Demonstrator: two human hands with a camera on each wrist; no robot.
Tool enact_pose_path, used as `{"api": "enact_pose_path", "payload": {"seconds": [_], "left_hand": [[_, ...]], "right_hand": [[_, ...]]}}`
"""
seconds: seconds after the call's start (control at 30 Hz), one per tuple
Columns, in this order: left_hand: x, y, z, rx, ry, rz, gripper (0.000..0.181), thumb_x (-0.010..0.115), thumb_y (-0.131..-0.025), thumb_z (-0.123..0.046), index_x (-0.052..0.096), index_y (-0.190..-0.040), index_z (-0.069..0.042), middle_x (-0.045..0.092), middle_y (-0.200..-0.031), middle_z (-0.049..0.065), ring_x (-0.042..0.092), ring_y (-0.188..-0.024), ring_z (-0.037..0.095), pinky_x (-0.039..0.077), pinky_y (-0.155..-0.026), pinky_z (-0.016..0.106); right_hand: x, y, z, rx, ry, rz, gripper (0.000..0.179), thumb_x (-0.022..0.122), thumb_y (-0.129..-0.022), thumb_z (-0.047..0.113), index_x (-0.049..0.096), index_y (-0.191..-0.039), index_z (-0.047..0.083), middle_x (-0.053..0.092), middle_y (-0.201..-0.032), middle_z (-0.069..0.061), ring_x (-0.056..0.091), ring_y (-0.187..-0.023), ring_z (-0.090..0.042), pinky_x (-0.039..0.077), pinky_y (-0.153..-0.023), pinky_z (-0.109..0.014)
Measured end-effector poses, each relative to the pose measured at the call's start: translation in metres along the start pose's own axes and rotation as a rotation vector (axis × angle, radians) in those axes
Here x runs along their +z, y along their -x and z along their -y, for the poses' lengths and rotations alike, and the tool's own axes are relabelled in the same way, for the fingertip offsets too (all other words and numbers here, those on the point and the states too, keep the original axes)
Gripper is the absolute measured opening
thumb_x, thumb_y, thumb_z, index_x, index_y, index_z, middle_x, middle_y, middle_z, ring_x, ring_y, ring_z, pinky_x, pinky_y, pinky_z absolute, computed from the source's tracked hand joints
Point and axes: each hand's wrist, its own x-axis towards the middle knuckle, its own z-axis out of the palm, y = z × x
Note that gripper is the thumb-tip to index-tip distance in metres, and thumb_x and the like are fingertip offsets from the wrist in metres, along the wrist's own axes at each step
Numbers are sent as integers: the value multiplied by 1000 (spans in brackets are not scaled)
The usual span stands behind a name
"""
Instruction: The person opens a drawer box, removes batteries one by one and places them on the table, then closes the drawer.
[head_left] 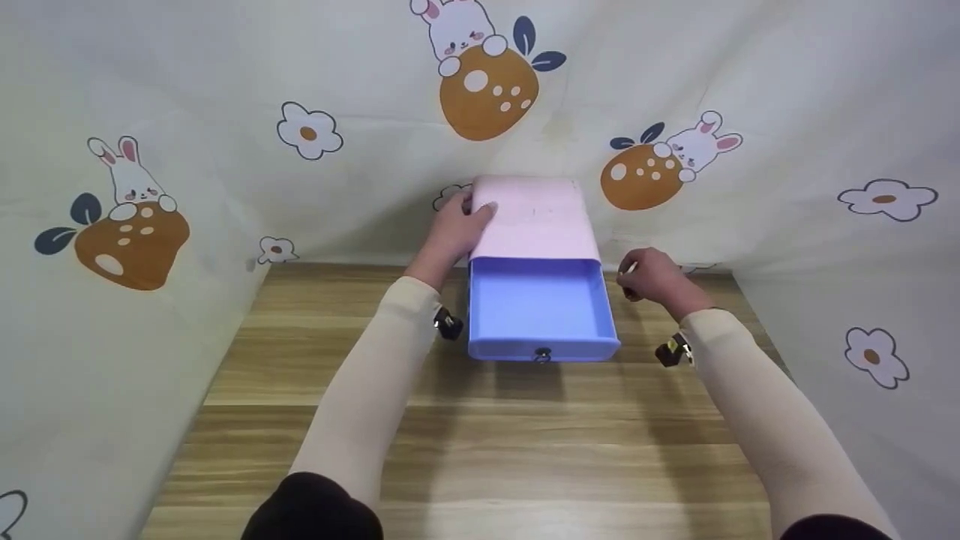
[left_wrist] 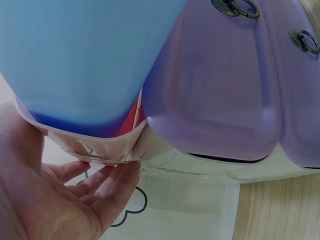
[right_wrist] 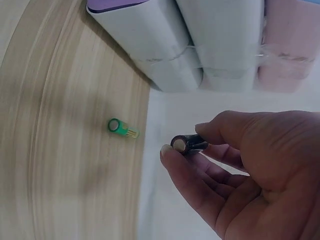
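A small drawer cabinet (head_left: 534, 217) with a pink top casing stands against the back cloth. Its blue top drawer (head_left: 538, 304) is pulled out, with a bare floor and a ring pull on its front. My left hand (head_left: 456, 229) grips the casing's left side, thumb on top; the left wrist view shows the fingers against the outer wall. To the right of the cabinet, my right hand (head_left: 651, 274) pinches a dark battery (right_wrist: 182, 144) between thumb and fingertips, its flat metal end showing. A green battery (right_wrist: 120, 127) lies on the wooden table near the cloth.
Below the blue drawer are purple drawers (left_wrist: 220, 90) with ring pulls, in white casings (right_wrist: 155, 50). A red piece (left_wrist: 131, 119) shows beside the blue drawer. Patterned cloth (head_left: 360, 187) walls the wood-grain table (head_left: 315, 360) at the back and sides.
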Motion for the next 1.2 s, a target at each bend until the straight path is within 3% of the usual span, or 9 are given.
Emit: {"api": "enact_pose_path", "payload": {"seconds": [0.3, 0.8, 1.2], "left_hand": [[0, -1, -1, -3, -14, -3, 73, 64, -110, -48, 42, -167, -8, 56, -159, 13, 59, -137, 24, 50, -115, 40], [0, 2, -1, -7, -6, -6, 71, 64, -111, -49, 43, -166, -9, 55, -162, 14, 59, -140, 28, 50, -116, 44], [0, 0, 0, -13, 0, -4, 73, 64, -110, -50, 43, -167, -10, 56, -161, 11, 58, -139, 25, 49, -116, 41]], "right_hand": [[4, -1, -6, 28, 53, -15, 22, 64, -93, 3, 72, -112, -6, 72, -79, -9, 64, -70, -16, 53, -65, -30], [19, -18, -18, 100, 24, 32, 31, 64, -90, 3, 68, -119, -7, 72, -85, -11, 64, -72, -17, 53, -65, -30], [33, -23, -22, 42, 60, -64, 24, 66, -88, 0, 72, -110, -11, 74, -80, -14, 60, -62, -11, 49, -59, -24]]}}
